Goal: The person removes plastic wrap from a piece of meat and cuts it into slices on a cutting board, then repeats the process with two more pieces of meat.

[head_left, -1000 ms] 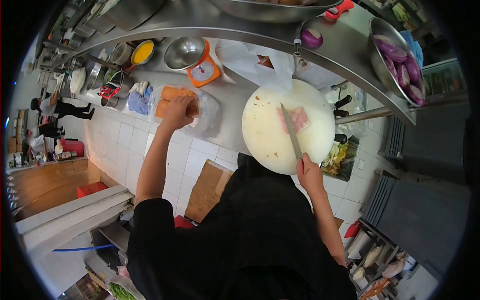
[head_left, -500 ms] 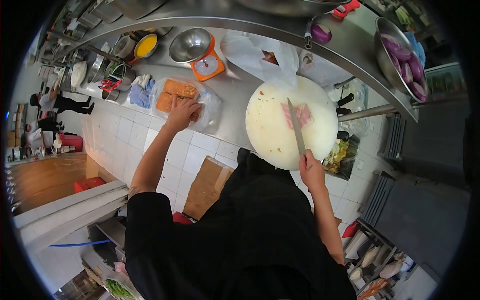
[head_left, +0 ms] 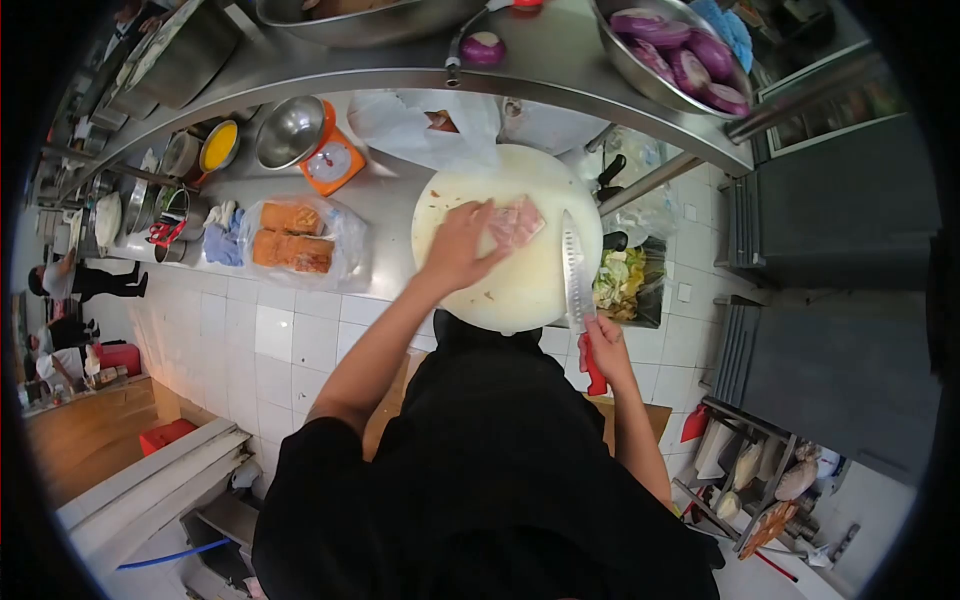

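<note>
On the round white cutting board lies a small stack of pink sliced meat, like ham or bacon. My left hand is over the board just left of the meat, its fingers stretched out and the fingertips right at the meat's edge. My right hand grips the red handle of a kitchen knife. The dimpled blade points away from me along the board's right side, apart from the meat. Left of the board, golden-brown bread blocks rest in a clear plastic bag.
An orange scale with a steel bowl stands behind the bread. A white plastic bag lies behind the board. Overhead, a steel shelf carries a bowl of purple onions. A scrap bin sits to the right.
My left hand has left the bread and come over to the meat on the board. The knife has moved off the meat to the board's right side. The view has swung right.
</note>
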### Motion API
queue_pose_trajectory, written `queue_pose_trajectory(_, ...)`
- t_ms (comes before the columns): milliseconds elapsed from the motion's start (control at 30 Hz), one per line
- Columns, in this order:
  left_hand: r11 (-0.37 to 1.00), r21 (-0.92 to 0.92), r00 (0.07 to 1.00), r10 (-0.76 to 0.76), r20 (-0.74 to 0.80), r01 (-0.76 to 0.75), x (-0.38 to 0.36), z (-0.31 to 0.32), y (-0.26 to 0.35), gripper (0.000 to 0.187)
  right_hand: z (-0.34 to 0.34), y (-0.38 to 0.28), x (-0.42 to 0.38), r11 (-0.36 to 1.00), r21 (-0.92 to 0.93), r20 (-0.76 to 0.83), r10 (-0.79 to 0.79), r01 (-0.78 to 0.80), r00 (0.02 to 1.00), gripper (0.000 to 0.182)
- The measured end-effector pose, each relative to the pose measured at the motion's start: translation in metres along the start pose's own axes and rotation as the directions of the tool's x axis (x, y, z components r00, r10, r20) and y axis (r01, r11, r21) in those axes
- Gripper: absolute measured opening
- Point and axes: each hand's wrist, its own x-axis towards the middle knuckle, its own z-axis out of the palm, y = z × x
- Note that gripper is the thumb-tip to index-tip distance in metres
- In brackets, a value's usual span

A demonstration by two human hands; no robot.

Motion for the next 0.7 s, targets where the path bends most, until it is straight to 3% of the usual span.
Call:
queue_pose_trajectory(33, 1.0, -0.001, 1.0, 0.008, -0.002, -0.008, 0.012, 0.013, 0.015, 0.073, 0.0, 0.005, 0.0, 0.999, 0.042, 0.021, 0.021, -0.022, 1.0, 0.034)
queue_pose_trajectory(100, 0.951, 0.21, 0.961, -0.254, 0.11, 0.227, 0.034, 0.032, 0.035, 0.083, 0.001, 0.006, -0.001, 0.998, 0.057, 0.016, 0.005, -0.006, 1.0, 0.033)
queue_pose_trajectory(167, 0.945, 0.236, 0.962, -0.255, 0.094, 0.227, 0.048, 0.033, 0.023, 0.082, -0.001, 0.004, -0.005, 0.998, 0.063, 0.015, -0.012, 0.011, 1.0, 0.033)
queue_pose_trajectory(233, 0.896, 0.435, 0.944, -0.213, 0.252, 0.086, 0.049, 0.017, 0.01, 0.068, -0.005, 0.013, -0.007, 0.994, 0.106, -0.01, -0.01, 0.011, 1.0, 0.033)
queue_pose_trajectory(267, 0.895, 0.44, 0.944, -0.208, 0.257, 0.077, 0.05, 0.013, -0.006, 0.068, -0.007, 0.017, -0.009, 0.994, 0.107, -0.02, -0.022, 0.024, 1.0, 0.034)
queue_pose_trajectory(333, 0.998, 0.064, 0.894, -0.028, 0.448, -0.001, 0.057, 0.008, -0.03, 0.054, -0.013, 0.02, -0.013, 0.992, 0.116, -0.035, -0.039, 0.043, 0.999, 0.035)
queue_pose_trajectory(367, 0.998, 0.069, 0.893, -0.024, 0.45, -0.008, 0.062, 0.01, -0.029, 0.054, -0.017, 0.021, -0.016, 0.996, 0.083, -0.032, -0.03, 0.033, 0.999, 0.034)
queue_pose_trajectory(433, 0.981, -0.151, 0.885, 0.18, 0.429, -0.126, 0.072, 0.004, -0.009, 0.048, -0.025, 0.024, -0.02, 0.998, 0.051, -0.026, -0.024, 0.025, 0.999, 0.034)
queue_pose_trajectory(467, 0.981, -0.147, 0.886, 0.179, 0.427, -0.128, 0.076, 0.011, -0.004, 0.048, -0.028, 0.025, -0.021, 0.999, 0.04, -0.034, -0.015, 0.016, 0.999, 0.036)
queue_pose_trajectory(533, 0.896, 0.119, 0.896, 0.405, 0.183, -0.429, 0.089, 0.027, 0.0, 0.048, -0.034, 0.024, -0.022, 1.0, 0.026, -0.039, -0.015, 0.016, 0.999, 0.038)
queue_pose_trajectory(667, 0.847, 0.192, 0.855, 0.435, 0.284, -0.495, 0.101, 0.023, -0.006, 0.042, -0.041, 0.014, -0.02, 0.999, -0.005, -0.025, -0.04, 0.04, 0.999, 0.038)
queue_pose_trajectory(700, 0.913, 0.082, 0.863, 0.345, 0.37, -0.4, 0.097, 0.02, -0.006, 0.04, -0.04, 0.013, -0.02, 0.999, -0.003, -0.015, -0.047, 0.047, 0.999, 0.038)
